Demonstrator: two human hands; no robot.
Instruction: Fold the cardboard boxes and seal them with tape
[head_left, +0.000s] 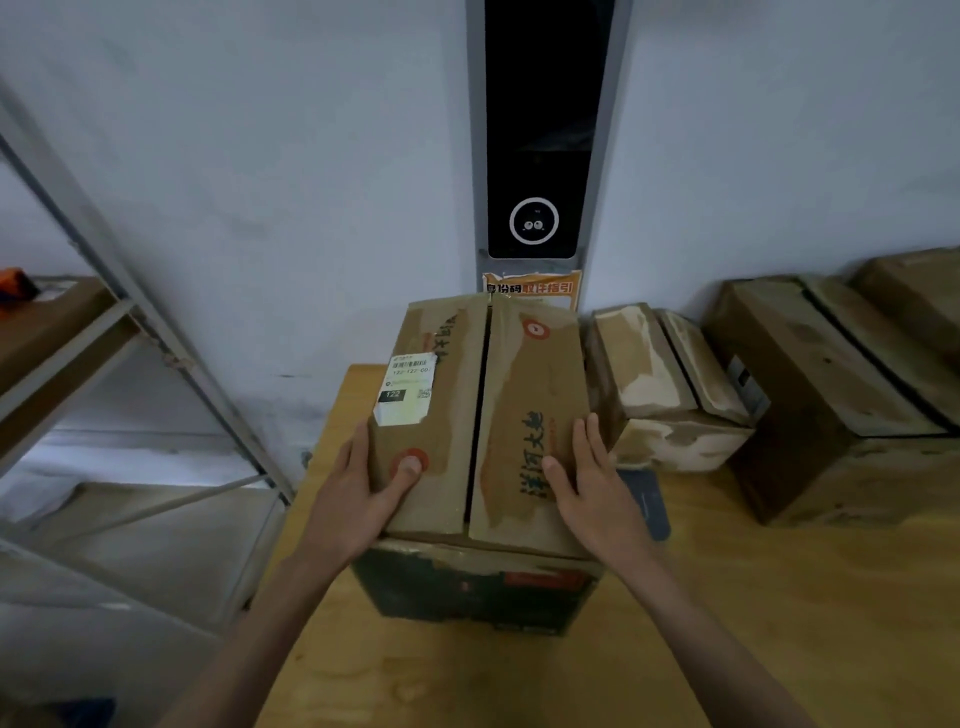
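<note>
Forearms entering from the near edge, converging on the cardboard box (483, 431) at the middle of the wooden table (675, 649). Bare tabletop either side of the wrists and toward the near right corner.

Left hand (363, 499) clasped on the box's near left corner: thumb pressed flat on the top flap over a red round mark, fingers wrapped down the left side wall, out of sight. Right hand (597, 483) laid flat on the right top flap, fingers straight and spread, pointing away, gripping nothing. Both flaps folded down, dark seam (478, 415) running between the two hands from near edge to far edge, unsealed, slightly gapped. No tape roll visible. White shipping label (408, 387) just beyond the left thumb, wrapped over the left top edge.

Left of the left hand: table edge close by, then a drop to the floor and a slanted metal shelf frame (156, 332). Right of the right hand: dark flat object (647, 501) on the table, partly hidden by the wrist; a torn smaller box (670, 384) just beside the held box; a larger carton (831, 395) farther right, near the wall.

Beyond the fingertips: box's far edge near the wall, below a dark upright panel (537, 130) and an orange notice (532, 288).
</note>
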